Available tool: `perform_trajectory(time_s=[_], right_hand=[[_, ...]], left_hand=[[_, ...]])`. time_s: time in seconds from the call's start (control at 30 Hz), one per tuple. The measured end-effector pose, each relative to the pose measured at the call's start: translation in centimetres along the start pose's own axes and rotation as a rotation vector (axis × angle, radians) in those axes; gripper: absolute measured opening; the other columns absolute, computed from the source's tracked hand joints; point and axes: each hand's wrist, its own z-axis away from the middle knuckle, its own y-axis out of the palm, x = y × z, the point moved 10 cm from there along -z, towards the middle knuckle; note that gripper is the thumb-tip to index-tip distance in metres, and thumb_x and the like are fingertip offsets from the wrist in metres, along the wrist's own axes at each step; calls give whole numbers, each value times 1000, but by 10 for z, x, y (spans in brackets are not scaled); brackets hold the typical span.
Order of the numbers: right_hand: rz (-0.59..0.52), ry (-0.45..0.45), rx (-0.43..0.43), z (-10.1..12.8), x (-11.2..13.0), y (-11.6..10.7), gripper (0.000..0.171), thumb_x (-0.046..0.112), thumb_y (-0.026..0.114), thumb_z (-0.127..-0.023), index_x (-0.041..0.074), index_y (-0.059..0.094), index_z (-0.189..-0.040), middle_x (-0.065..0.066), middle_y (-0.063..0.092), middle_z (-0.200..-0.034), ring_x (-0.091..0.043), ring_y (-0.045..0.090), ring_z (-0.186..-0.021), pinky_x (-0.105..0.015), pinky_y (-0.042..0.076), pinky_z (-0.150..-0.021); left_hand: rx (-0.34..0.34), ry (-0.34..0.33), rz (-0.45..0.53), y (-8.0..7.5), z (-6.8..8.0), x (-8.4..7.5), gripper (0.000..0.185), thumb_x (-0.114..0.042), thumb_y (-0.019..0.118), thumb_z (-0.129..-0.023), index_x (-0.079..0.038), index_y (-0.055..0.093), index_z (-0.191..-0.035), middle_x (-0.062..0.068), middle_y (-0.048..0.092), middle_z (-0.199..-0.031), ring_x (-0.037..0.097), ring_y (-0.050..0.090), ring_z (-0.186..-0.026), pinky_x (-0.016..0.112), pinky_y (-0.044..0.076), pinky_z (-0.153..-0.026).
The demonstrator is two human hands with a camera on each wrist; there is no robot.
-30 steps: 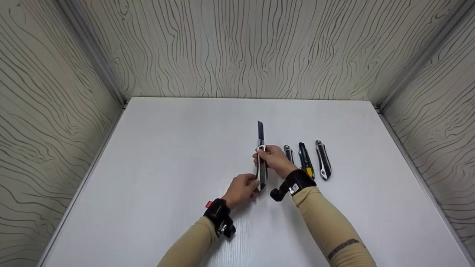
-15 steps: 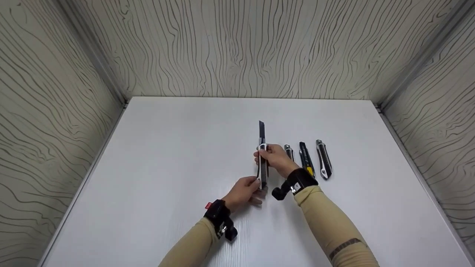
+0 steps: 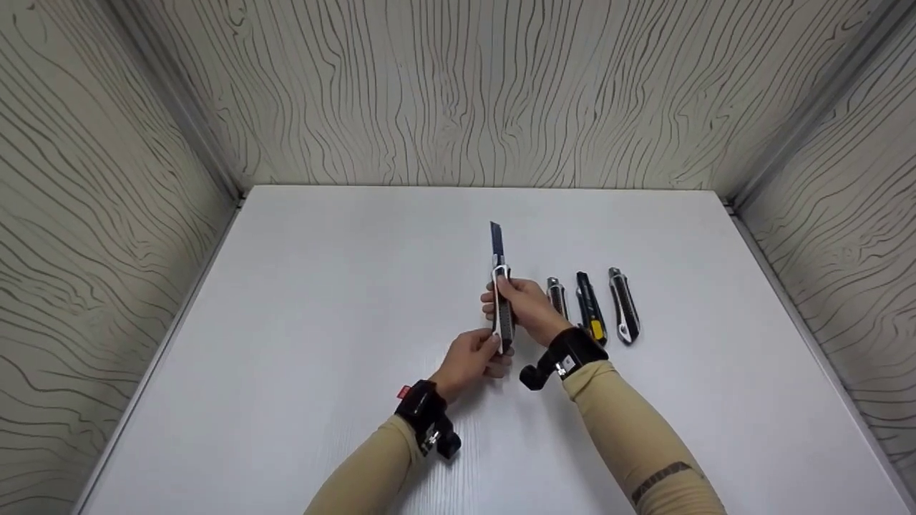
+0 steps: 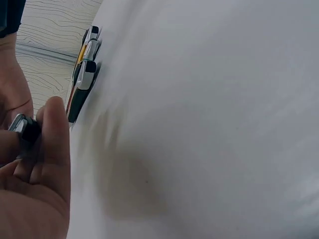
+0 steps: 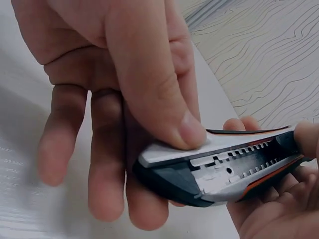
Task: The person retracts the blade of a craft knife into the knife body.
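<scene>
A silver-and-black snap-off utility knife (image 3: 504,322) is held between both hands, its long dark blade (image 3: 497,239) extended and pointing toward the back wall. My right hand (image 3: 533,304) grips the front part of the handle, thumb along its top. In the right wrist view that thumb (image 5: 306,139) lies on the dark slider by the toothed slot. With its thumb on top and fingers beneath, my left hand (image 3: 466,361) pinches the black rear end (image 5: 172,177). Only this butt end (image 4: 27,127) shows in the left wrist view; the blade is hidden there.
To the right on the white table (image 3: 343,286) lie a silver-grey utility knife (image 3: 557,295), a black one with a yellow part (image 3: 590,307) and another silver-and-black one (image 3: 625,307). My right forearm partly covers the nearer ones. Patterned panels (image 3: 458,93) enclose the table's back and sides.
Both hands have shifted the knife slightly away from me and to the left, with a small tilt. The left fingers spread under its rear end half a second ago, and lie closer now.
</scene>
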Motion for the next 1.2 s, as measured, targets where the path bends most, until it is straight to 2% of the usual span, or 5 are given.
perform_trajectory(time_s=[0.13, 0.33, 0.53, 0.83, 1.2], right_hand=[[-4, -24, -7, 0, 0, 1, 47, 30, 39, -106, -10, 48, -128, -8, 67, -97, -15, 69, -82, -29, 58, -81], [-30, -30, -22, -1, 0, 3, 43, 27, 37, -107, -10, 46, -127, -7, 64, -96, -14, 67, -80, -28, 58, -78], [-36, -26, -36, 0, -1, 2, 41, 26, 38, -107, -8, 46, -127, -15, 63, -106, -14, 66, -81, -28, 58, -79], [-20, -41, -27, 1, 1, 4, 39, 21, 38, -106, -10, 44, -130, -7, 61, -98, -14, 65, -84, -31, 57, -83], [-46, -56, -3, 1, 3, 6, 37, 14, 38, -106, -13, 40, -132, -8, 59, -100, -13, 63, -85, -28, 58, -83]], left_hand=[[-19, -5, -9, -2, -1, 1, 22, -11, 44, -103, 6, 58, -103, 30, 67, -106, 21, 70, -83, 33, 62, -74], [-38, -19, -16, -4, -2, 3, 23, -12, 45, -103, 5, 60, -104, 25, 70, -103, 23, 71, -84, 34, 62, -74], [-28, -7, -17, -4, -1, 3, 24, -11, 45, -103, 7, 60, -106, 27, 69, -102, 20, 70, -81, 34, 62, -73], [-24, -13, -8, -6, 0, 2, 26, -12, 44, -103, 7, 60, -108, 25, 69, -100, 19, 69, -80, 35, 62, -74], [-47, -18, -6, -7, -1, 2, 25, -12, 44, -103, 7, 61, -107, 26, 69, -101, 20, 71, -81, 36, 62, -74]])
